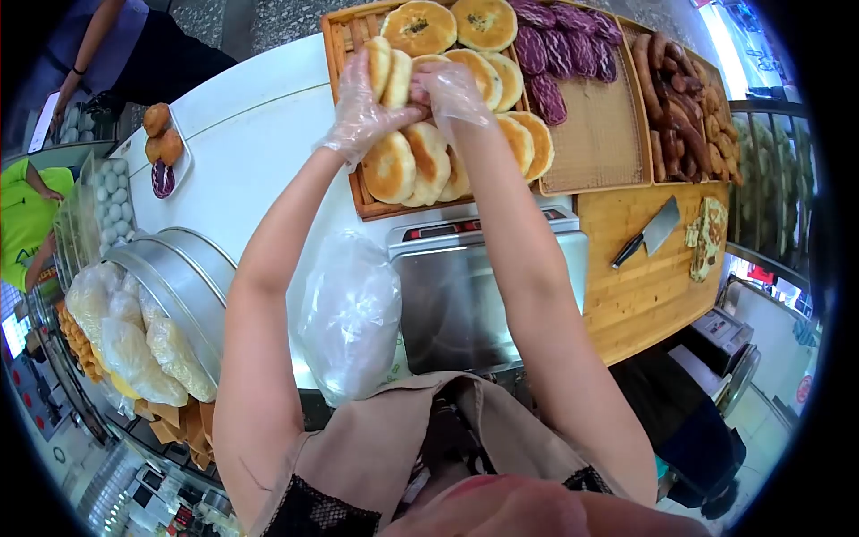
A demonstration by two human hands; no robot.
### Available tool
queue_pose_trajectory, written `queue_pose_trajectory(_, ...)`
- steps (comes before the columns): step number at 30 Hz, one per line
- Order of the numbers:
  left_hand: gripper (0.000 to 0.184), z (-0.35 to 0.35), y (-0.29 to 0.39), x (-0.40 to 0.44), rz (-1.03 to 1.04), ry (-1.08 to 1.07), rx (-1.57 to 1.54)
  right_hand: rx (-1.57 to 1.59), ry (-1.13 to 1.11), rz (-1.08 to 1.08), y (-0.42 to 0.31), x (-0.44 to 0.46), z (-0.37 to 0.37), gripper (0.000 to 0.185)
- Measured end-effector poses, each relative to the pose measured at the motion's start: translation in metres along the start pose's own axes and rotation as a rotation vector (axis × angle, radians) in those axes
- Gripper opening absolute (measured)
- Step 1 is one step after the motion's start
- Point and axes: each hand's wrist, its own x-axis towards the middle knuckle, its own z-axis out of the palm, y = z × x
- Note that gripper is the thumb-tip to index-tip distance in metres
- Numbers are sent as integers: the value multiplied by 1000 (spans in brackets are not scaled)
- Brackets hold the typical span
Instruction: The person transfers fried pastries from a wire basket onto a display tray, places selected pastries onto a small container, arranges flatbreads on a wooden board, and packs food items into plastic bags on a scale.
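Clear plastic gloves cover both of my hands. My left hand (360, 115) lies against two browned round flatbreads (396, 79) tipped on edge, its thumb reaching right beneath them. From the right, my right hand (455, 94) closes in on the same pair, fingers bent; its fingertips are partly hidden. More golden flatbreads fill the wooden tray (376, 211) around my hands, some flat at the back, others leaning in overlapping rows. A stainless scale (456, 304) stands just below the tray, under my right forearm, with a clear plastic bag (351, 309) beside it.
Purple-striped pastries (573, 49) and brown sausage-like pieces (676, 98) lie in trays at right. A cleaver (649, 233) and a flat pancake (709, 240) rest on the wooden board (617, 304). Left are a small plate (183, 170), metal pans (192, 268), eggs (112, 201) and people.
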Motion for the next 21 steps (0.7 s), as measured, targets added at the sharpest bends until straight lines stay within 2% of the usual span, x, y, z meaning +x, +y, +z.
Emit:
queue_pose_trajectory(1, 102, -6, 2, 0, -27, 52, -79, -109, -67, -101, 4, -11, -1, 18)
queue_pose_trajectory(2, 91, 4, -21, 5, 5, 125, -450, -97, -71, -102, -6, -24, 7, 18)
queue_pose_trajectory(3, 91, -6, -24, 5, 3, 113, -437, -107, -40, -119, -13, -36, 11, 20)
queue_pose_trajectory(4, 77, -18, -29, 6, -147, 119, -640, -117, -9, -137, -16, -40, 10, 22)
queue_pose_trajectory(5, 64, -27, -31, 6, -302, 131, -840, -19, 205, -241, -9, -32, 5, 12)
queue_pose_trajectory(7, 63, -30, -38, 3, -368, 139, -921, -261, 322, -455, 8, -10, -41, 15)
queue_pose_trajectory(8, 63, -30, -39, 4, -423, 156, -1017, -254, 327, -455, 9, -7, -48, 15)
queue_pose_trajectory(11, 65, -25, -38, 0, -382, 126, -944, -713, 484, -380, 0, -22, -48, 19)
queue_pose_trajectory(14, 73, -23, -13, -6, -341, 124, -904, -832, 517, -311, -7, -22, -43, 17)
queue_pose_trajectory(15, 79, -21, -3, -9, -326, 124, -895, -770, 503, -275, -14, -29, -32, 16)
queue_pose_trajectory(16, 79, -16, 0, -11, -322, 120, -895, -723, 432, -426, -5, -23, -30, 16)
queue_pose_trajectory(17, 85, -7, 0, -13, -235, 99, -708, -675, 363, -574, 3, -17, -28, 16)
queue_pose_trajectory(19, 96, 2, 6, -13, -138, 38, -442, -618, 194, -534, 8, -15, -9, 22)
queue_pose_trajectory(20, 100, 4, 11, -12, -128, -1, -357, -506, 174, -604, 21, -6, 1, 23)
queue_pose_trajectory(21, 99, 5, 10, -8, -90, 80, -287, -440, 222, -670, 16, -22, 17, 18)
